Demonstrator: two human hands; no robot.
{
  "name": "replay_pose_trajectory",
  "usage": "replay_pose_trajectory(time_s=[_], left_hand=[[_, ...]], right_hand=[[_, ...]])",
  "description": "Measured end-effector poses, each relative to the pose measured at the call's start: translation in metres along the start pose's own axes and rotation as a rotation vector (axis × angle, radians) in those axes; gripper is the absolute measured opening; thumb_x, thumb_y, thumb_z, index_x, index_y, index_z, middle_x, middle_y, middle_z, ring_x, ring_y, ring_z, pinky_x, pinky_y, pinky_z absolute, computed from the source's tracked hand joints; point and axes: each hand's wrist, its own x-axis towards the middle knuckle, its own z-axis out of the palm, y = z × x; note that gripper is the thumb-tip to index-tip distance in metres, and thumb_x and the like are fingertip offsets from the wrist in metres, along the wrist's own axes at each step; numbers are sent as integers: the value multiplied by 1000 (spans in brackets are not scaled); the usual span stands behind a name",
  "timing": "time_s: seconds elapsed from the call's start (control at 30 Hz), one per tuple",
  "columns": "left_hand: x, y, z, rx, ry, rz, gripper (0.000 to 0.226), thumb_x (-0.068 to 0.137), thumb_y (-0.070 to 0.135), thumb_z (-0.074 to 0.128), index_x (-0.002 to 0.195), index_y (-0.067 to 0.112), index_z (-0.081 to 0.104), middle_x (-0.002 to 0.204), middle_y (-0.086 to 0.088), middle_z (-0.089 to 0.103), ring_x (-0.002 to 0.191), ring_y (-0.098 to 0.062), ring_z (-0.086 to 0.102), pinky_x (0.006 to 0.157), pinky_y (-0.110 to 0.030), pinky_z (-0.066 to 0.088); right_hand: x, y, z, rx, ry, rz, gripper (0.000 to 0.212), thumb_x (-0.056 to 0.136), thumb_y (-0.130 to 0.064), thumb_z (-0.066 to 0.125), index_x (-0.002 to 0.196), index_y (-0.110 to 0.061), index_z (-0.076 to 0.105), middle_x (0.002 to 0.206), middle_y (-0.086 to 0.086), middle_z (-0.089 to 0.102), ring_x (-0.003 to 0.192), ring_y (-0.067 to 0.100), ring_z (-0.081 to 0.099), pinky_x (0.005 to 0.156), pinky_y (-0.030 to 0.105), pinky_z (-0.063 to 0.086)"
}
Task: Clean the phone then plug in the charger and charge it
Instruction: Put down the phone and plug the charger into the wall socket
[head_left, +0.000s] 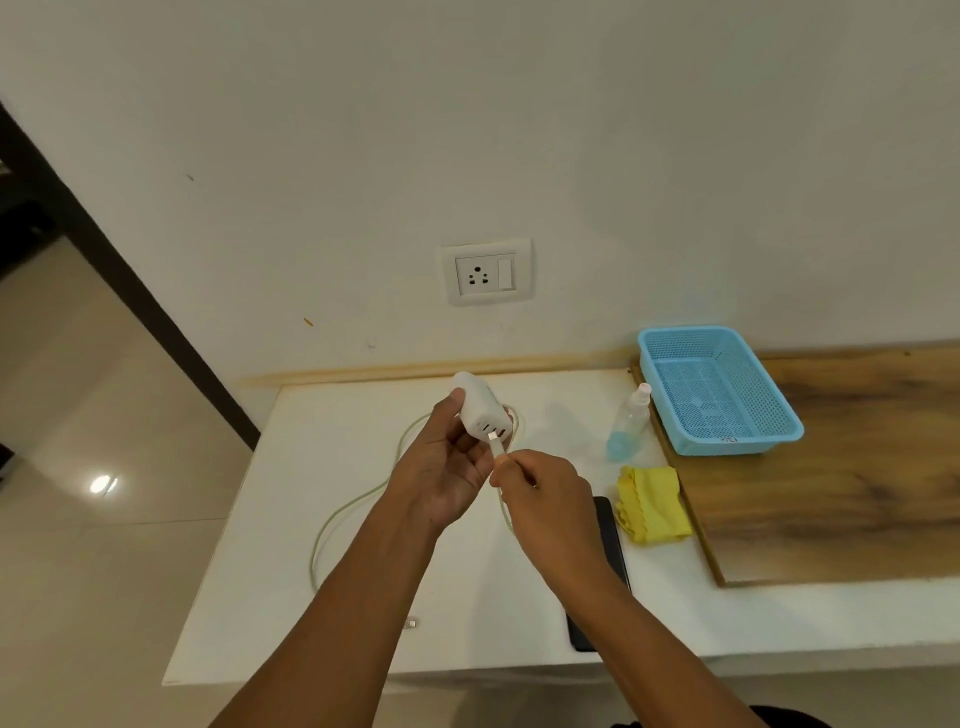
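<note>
While held up over the white, smooth counter (322, 519), white charger (480, 408): a rounded, matte plastic block with several small port slots on its lower face; clasped in the left hand (441, 467), thumb on its left side, fingers curled behind. Just below those slots, plug of the cable (496, 444): a short white stub with a metal tip, pinched between thumb and fingertips of the right hand (540, 488), tip right at a port, whether seated or not cannot be told. Pale cable (353, 506) trailing down in a loose loop across the counter, far end (411, 622) lying near the front edge. Phone (605, 525): a flat, glossy black slab on the counter, partly hidden under the right forearm. Beside it, folded yellow cloth (652, 504), soft with scalloped edge; clear spray bottle (628, 423); perforated blue plastic basket (779, 415) on a wood-grain board (857, 483). On the wall above, white socket (485, 273).
</note>
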Motion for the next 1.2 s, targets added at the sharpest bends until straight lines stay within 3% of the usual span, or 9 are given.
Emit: replay_pose_trajectory(time_s=[0.37,0.67,0.83,1.03,1.2], left_hand=[[0,7,-3,73,49,31,49,86,25,66,125,-3,54,105,-19,68,97,-30,66,78,-40,58],[-2,6,-1,50,67,25,46,86,25,67,121,-1,56,103,-19,67,94,-30,67,64,-37,62],[-3,5,-2,58,69,14,44,86,27,67,118,-2,58,100,-18,67,92,-29,67,68,-37,62],[-2,5,-2,111,72,42,49,86,27,66,124,-2,54,104,-18,66,93,-28,67,70,-37,61],[-3,5,-3,219,63,75,34,88,24,63,112,1,57,100,-18,66,87,-27,67,74,-38,59]], right_hand=[[3,0,2,-51,41,-41,32,95,-26,45,83,-6,66,72,7,62,58,11,48,50,15,33],[4,0,1,-69,32,-19,33,94,-25,45,80,-4,65,75,11,65,58,11,47,49,17,32],[4,-1,1,-97,35,-27,32,94,-28,45,80,-8,65,70,3,60,55,8,46,44,13,28],[5,-2,1,-108,-1,-9,33,94,-27,45,81,-5,67,73,9,64,55,10,47,48,18,30],[10,-5,-4,-18,-76,81,29,90,-22,49,78,-4,68,70,4,61,66,16,55,51,22,35]])
